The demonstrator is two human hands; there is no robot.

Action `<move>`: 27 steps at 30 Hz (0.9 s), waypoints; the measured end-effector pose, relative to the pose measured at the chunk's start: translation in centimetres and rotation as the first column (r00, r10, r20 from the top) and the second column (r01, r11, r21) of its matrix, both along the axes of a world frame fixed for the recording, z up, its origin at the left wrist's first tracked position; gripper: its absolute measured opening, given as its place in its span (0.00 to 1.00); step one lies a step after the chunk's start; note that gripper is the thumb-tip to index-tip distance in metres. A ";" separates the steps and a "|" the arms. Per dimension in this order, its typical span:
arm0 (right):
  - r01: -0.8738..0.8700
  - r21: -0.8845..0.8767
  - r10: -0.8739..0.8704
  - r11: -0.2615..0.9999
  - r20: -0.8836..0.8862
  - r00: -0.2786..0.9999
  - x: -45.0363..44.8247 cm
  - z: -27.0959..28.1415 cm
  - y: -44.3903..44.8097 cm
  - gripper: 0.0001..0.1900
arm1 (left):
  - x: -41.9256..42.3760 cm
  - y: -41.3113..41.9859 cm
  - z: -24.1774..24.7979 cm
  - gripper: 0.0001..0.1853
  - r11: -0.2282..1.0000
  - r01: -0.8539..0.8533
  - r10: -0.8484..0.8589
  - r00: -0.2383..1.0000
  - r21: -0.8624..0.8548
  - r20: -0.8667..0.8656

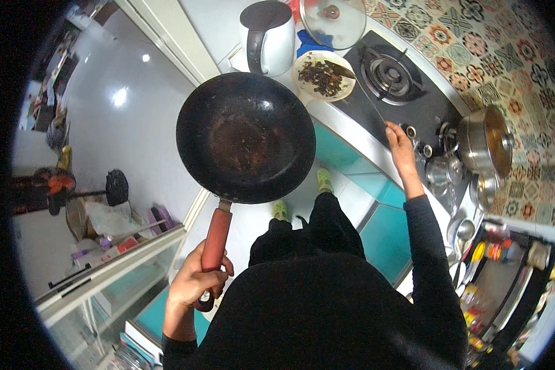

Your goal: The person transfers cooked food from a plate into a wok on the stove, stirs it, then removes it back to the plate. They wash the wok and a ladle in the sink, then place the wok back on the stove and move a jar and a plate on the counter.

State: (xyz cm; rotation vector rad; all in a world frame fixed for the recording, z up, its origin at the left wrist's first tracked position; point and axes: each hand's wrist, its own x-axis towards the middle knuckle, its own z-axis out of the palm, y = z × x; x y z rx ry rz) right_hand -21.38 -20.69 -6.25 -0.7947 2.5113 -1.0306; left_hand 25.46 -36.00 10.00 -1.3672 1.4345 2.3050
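Observation:
My left hand (pixel 198 277) grips the reddish handle of a dark frying pan (pixel 245 138), whose worn inner surface faces up and holds no food. My right hand (pixel 401 150), over the front of the black gas stove (pixel 370 106), pinches the thin metal handle of a spatula (pixel 340 69). The spatula's blade rests over a pale bowl (pixel 305 90) holding dark brown, chopped food (pixel 321 79). That bowl stands at the stove's left end, just beyond the pan's rim.
Beside the bowl stand a white pitcher (pixel 277 46) with a dark handle, a blue cloth (pixel 312 41) and a glass lid (pixel 340 21). A steel pot (pixel 478 138) and a small kettle (pixel 439 171) are at the right. A framed glass door (pixel 125 277) lies to the left.

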 end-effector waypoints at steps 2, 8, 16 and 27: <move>0.093 -0.105 -0.078 0.990 0.135 0.988 2.1 1.7 0.0 0.20 | 0.7 -0.6 0.3 0.26 0.997 0.070 -0.071 0.997 -0.011 -0.029; 0.496 -0.309 0.000 0.812 0.848 0.529 10.5 9.8 4.3 0.21 | 0.8 -1.9 0.0 0.24 0.976 0.214 -0.216 0.973 -0.025 -0.081; 0.523 -0.548 0.394 0.653 0.835 0.384 23.1 14.0 15.4 0.19 | -3.5 4.0 0.3 0.23 0.942 0.336 -0.328 0.918 -0.003 -0.225; 0.605 -0.665 0.526 0.438 0.736 0.427 31.0 14.2 28.6 0.20 | -6.9 21.7 0.8 0.26 0.929 0.339 -0.364 0.907 -0.145 -0.213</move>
